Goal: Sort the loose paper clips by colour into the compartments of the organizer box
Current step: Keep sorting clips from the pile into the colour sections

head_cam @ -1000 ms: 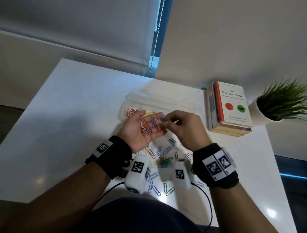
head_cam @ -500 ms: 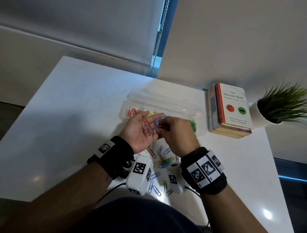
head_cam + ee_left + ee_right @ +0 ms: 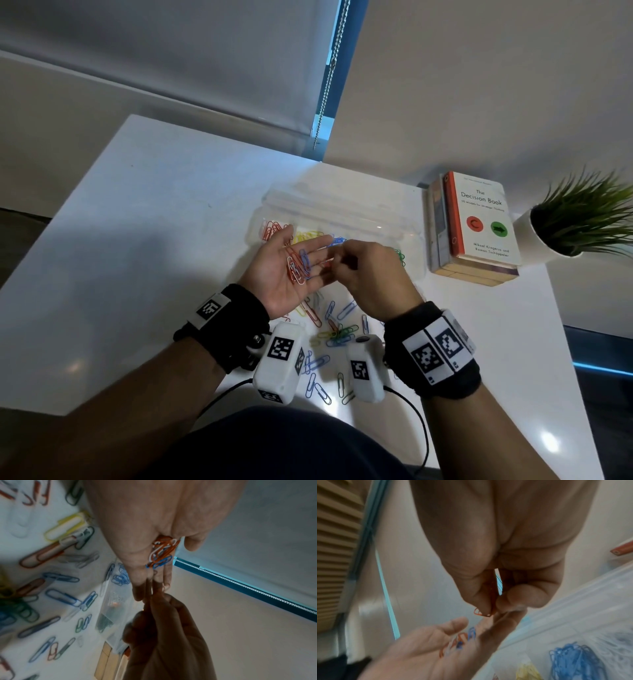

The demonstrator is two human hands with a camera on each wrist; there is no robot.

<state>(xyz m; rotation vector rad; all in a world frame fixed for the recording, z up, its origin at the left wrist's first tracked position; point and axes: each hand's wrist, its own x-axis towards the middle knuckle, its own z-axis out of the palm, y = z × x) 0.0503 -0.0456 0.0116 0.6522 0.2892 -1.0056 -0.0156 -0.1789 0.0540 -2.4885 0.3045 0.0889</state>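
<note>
On the left of the white table (image 3: 144, 219) nothing but its glossy top showed. Toward the middle, the left hand (image 3: 291, 270) lay palm up with fingers nearly straight, and a small bunch of red, white and blue wire paper clips (image 3: 298, 267) rested loose on its palm. Just beyond its fingertips stood the clear plastic organizer box (image 3: 342, 219), lid open toward the wall, with red clips (image 3: 272, 229) in its leftmost compartment, yellow clips (image 3: 308, 236) next, blue clips (image 3: 339, 240) after that and green clips (image 3: 399, 255) at the right end. Below both wrists a loose scatter of blue, green, red and yellow paper clips (image 3: 337, 334) lay on the table. The right hand (image 3: 363, 270) met the left hand's fingertips, its thumb and forefinger pinched together on a single red paper clip (image 3: 482, 612), the other fingers curled in. Farther right lay a stack of books (image 3: 476, 226), the top one white with a red spine, and at the far right a green spiky plant in a white pot (image 3: 579, 222).
</note>
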